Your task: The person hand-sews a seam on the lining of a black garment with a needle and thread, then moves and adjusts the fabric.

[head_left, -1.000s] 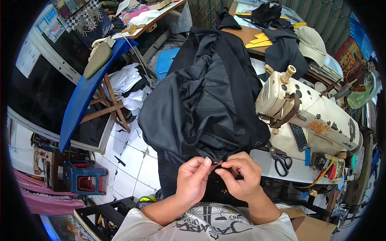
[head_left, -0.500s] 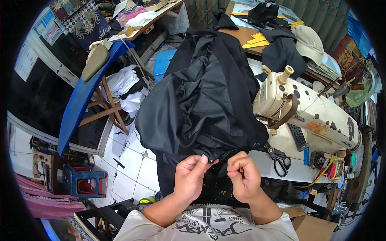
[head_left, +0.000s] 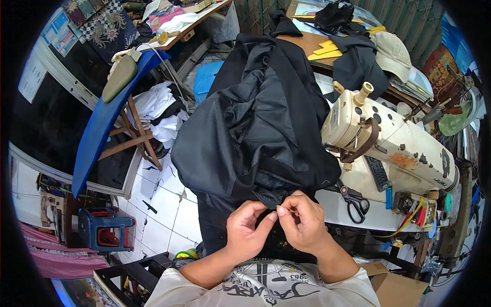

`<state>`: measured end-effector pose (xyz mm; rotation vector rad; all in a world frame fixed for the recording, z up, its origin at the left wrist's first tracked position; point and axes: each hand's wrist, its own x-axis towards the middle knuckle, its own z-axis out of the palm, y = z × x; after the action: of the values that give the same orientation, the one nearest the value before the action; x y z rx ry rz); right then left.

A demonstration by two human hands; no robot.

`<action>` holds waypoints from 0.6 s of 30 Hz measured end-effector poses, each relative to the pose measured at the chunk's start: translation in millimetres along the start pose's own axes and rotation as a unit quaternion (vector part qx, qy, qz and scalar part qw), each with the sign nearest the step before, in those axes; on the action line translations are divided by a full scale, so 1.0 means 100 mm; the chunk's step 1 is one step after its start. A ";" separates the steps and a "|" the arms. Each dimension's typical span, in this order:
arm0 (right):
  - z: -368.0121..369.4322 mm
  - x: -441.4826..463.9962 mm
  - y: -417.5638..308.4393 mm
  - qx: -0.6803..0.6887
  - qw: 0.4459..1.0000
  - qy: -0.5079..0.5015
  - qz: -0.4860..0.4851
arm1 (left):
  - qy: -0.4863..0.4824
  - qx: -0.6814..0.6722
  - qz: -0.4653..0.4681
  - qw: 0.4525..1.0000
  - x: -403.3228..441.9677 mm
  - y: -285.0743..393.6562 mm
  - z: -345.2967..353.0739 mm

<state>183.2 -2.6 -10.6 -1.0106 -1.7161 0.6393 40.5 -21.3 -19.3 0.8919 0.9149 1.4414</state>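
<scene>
A black lined garment (head_left: 245, 138) is draped in front of me, its shiny lining facing up and its near edge bunched at my fingers. My left hand (head_left: 249, 230) pinches that near edge between thumb and fingers. Close beside it, my right hand (head_left: 303, 220) is closed in a pinch at the same edge, thumb tips of both hands almost meeting. A tiny yellowish glint shows at the right fingertips; what they grip is too small to make out. Dark cloth with small yellow specks lies below my hands.
To the right stands a cream sewing machine (head_left: 388, 138), with black-handled scissors (head_left: 354, 204), a remote control (head_left: 378, 174) and a small box of tools (head_left: 414, 210) near it. On the left are a blue ironing board (head_left: 110, 133) and a stool (head_left: 106, 230). A cap (head_left: 393, 56) lies at the back.
My right hand has moved left and in to the garment's edge, now meeting my left hand. The left thumb has tilted right. The garment has barely shifted.
</scene>
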 end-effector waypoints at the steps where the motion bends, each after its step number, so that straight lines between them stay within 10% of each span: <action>1: 0.00 0.00 0.01 -0.005 1.000 -0.013 -0.010 | -0.025 0.136 0.080 0.987 0.03 -0.07 -0.07; 5: -0.04 0.06 -0.01 -0.047 0.997 -0.027 -0.053 | -0.072 0.393 0.258 0.880 0.13 0.00 -0.08; 11: -0.05 0.20 -0.17 -0.091 0.985 -0.012 -0.146 | -0.106 0.401 0.247 0.876 0.11 0.17 -0.12; 18: -0.25 0.55 -0.13 -0.030 0.994 -0.035 -0.095 | -0.041 -0.003 0.103 0.994 0.08 0.35 -0.11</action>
<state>193.5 36.9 36.0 -0.8619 -1.8762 0.5093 15.7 -15.7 8.6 1.0565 0.7747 1.5698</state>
